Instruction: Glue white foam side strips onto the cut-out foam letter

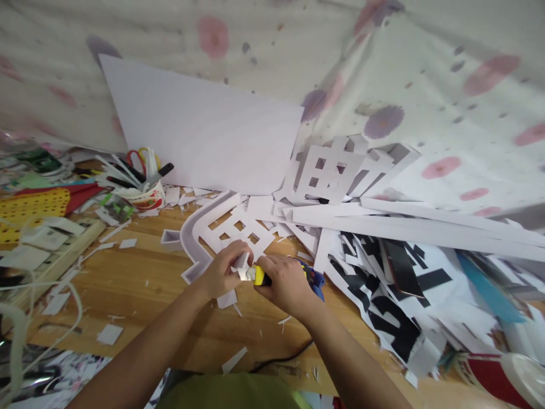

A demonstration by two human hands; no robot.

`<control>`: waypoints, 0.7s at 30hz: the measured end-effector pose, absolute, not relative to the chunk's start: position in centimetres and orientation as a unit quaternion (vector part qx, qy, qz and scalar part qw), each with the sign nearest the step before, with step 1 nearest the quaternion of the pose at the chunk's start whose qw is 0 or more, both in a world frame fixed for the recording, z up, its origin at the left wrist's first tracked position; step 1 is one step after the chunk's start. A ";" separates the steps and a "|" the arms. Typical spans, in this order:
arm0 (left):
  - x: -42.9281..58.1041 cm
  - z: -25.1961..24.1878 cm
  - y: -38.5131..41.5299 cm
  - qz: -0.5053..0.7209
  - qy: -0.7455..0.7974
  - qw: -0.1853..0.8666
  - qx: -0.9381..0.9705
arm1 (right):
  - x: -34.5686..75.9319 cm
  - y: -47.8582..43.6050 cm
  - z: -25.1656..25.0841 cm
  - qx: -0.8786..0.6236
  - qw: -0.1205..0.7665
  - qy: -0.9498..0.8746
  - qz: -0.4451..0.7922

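My right hand (pixel 284 282) is wrapped round a yellow and black utility knife (pixel 259 276), its blade pointing left. Between the fingers of my left hand (pixel 223 270) is a small white piece of board (pixel 242 261), and the blade lies against or very near it. Just beyond my hands a white cut-out with square holes (pixel 238 224) rests on the table. A curved white strip (pixel 187 233) stands on edge along its left side. Partly hidden behind my right hand is a blue tool (pixel 315 279).
Scraps litter the wooden table (pixel 145 278). A cup of scissors and tools (pixel 147 196) stands back left. A large white sheet (pixel 204 130) leans against the flowered curtain (pixel 264 34). To the right lie long white strips (pixel 409 227), black-patterned sheets and a phone (pixel 400 267).
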State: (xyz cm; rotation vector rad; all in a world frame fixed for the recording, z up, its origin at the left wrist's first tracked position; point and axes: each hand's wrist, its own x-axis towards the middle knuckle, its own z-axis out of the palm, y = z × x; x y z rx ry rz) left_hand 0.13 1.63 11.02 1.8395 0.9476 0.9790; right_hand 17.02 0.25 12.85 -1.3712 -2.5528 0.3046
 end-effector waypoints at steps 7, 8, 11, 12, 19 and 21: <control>0.1 10.6 1.5 0.378 0.395 0.389 0.741 | 17.6 0.8 13.0 -0.500 0.136 -0.848 0.110; 0.1 10.7 1.4 0.379 0.391 0.388 0.744 | 17.7 0.7 13.0 -0.488 0.136 -0.855 0.111; 0.2 11.0 1.4 0.381 0.371 0.386 0.754 | 17.5 0.4 13.1 -0.445 0.134 -0.878 0.111; 0.2 11.0 1.4 0.381 0.368 0.384 0.756 | 17.4 0.3 13.2 -0.441 0.134 -0.881 0.108; 0.0 10.9 1.8 0.379 0.374 0.374 0.760 | 17.0 0.6 13.0 -0.467 0.132 -0.867 0.110; -0.1 10.9 1.7 0.378 0.374 0.375 0.759 | 17.2 1.0 12.9 -0.481 0.137 -0.858 0.114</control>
